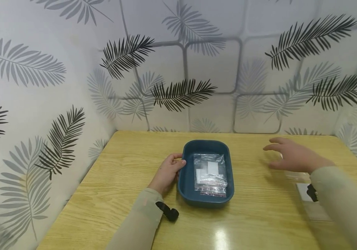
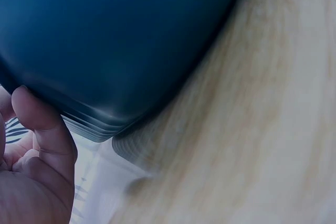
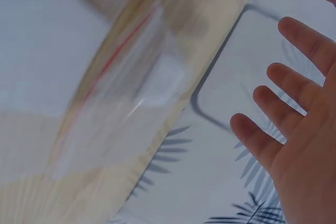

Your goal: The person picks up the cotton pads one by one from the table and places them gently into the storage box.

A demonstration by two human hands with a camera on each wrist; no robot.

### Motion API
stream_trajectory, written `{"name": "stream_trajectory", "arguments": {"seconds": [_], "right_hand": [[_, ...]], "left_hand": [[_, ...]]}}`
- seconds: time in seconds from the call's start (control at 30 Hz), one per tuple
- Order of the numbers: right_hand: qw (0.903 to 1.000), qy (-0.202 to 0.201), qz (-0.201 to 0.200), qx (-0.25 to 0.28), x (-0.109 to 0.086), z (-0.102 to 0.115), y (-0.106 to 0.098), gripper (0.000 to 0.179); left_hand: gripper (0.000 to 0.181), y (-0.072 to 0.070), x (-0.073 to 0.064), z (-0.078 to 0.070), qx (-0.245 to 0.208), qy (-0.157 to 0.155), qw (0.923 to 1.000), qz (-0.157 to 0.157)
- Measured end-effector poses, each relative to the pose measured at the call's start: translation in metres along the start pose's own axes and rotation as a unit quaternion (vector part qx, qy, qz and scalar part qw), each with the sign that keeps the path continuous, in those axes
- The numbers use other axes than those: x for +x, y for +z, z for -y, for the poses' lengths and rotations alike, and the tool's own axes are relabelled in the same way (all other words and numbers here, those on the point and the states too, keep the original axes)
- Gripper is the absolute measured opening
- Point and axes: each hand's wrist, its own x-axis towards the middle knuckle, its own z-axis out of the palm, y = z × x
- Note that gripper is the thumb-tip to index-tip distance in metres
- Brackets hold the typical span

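A dark blue rectangular tray [image 1: 187,180] stands on the table, and clear zip bags [image 1: 203,187] with white pieces inside lie in it, overlapping. My left hand [image 1: 167,172] holds the tray's left side, thumb on the rim; in the left wrist view the thumb [image 2: 39,109] bends against the tray's edge. Raised over the right of the table, my right hand [image 1: 294,155] has its fingers spread and holds nothing. Below it lies a clear zip bag [image 3: 113,114] with a red seal line and a white piece inside, partly hidden by the hand in the head view.
A flat whitish rectangular item [image 1: 307,205] lies on the table at the right, partly under the right forearm. The wooden table [image 1: 128,166] meets a wall [image 1: 209,114] with leaf patterns at the back. Black straps [image 1: 167,211] sit around both wrists.
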Motion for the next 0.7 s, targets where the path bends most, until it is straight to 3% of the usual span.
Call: {"name": "stream_trajectory", "arguments": {"seconds": [0.4, 0.7], "right_hand": [[0.9976, 0.067, 0.013, -0.008, -0.019, -0.057, 0.014, 0.071], [0.9929, 0.115, 0.032, -0.001, -0.023, -0.067, 0.022, 0.078]], "left_hand": [[0.042, -0.001, 0.000, 0.001, -0.003, -0.004, 1.0000, -0.003], [0.041, -0.001, 0.001, 0.002, 0.001, -0.006, 1.0000, -0.008]]}}
